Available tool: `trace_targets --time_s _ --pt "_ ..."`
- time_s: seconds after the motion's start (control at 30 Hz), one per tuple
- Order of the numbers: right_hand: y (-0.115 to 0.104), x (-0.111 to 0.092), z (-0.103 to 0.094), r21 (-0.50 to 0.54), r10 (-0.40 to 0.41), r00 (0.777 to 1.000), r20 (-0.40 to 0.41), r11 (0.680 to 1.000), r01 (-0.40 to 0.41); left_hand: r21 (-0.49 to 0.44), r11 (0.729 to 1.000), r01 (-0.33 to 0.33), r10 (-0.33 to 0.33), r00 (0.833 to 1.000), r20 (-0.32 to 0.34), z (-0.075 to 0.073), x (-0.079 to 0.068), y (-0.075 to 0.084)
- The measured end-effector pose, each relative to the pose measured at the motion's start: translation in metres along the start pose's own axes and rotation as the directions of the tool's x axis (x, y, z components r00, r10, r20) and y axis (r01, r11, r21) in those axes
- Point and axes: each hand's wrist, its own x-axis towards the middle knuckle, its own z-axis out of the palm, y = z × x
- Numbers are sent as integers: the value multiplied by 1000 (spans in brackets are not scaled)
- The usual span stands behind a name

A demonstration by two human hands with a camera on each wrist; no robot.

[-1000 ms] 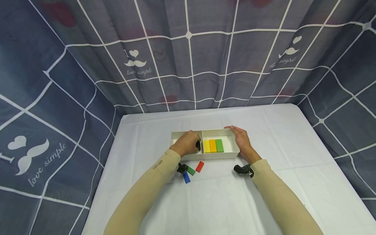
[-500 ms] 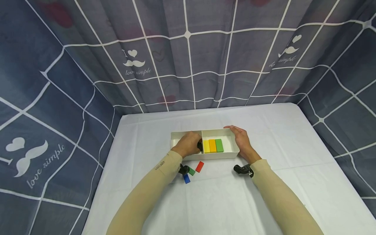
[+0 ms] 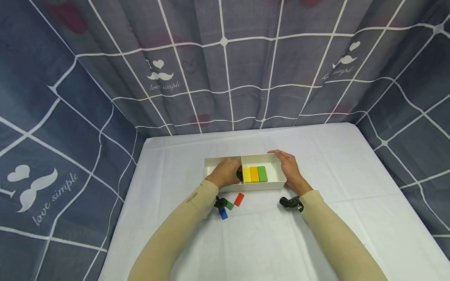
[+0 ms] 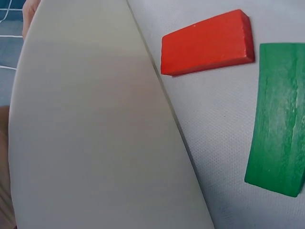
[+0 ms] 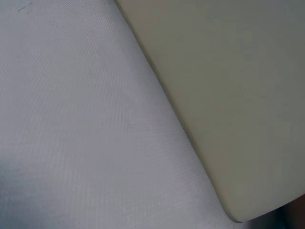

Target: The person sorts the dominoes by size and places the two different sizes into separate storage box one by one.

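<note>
A white two-compartment box stands on the table. My left hand reaches into its left compartment and pinches a dark block beside the divider; the fingertips are mostly hidden. Around the far right corner of the box, my right hand holds the end wall, its fingers bent over the back edge. Side by side in the right compartment lie a yellow block, an orange block and a green block. Neither wrist view shows the fingers at work, mainly the box's outer wall.
In front of the box lie a red block, a darker green block and a blue block, partly under the left wrist. White cloth covers the table. Checked curtains hang behind and at both sides.
My left hand has shifted slightly right with the dark block, closer to the divider, then stayed put. The right hand and the box have not moved.
</note>
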Motion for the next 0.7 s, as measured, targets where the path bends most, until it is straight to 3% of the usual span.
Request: trace_targets --time_s 0.37,0.7 --pt "1 0 1 -2 7 1000 1 1000 -7 -10 1000 16 -16 999 50 -5 -4 0" --pt "-2 -1 0 -8 -5 1000 3 1000 5 13 999 41 -42 996 83 -32 -13 2"
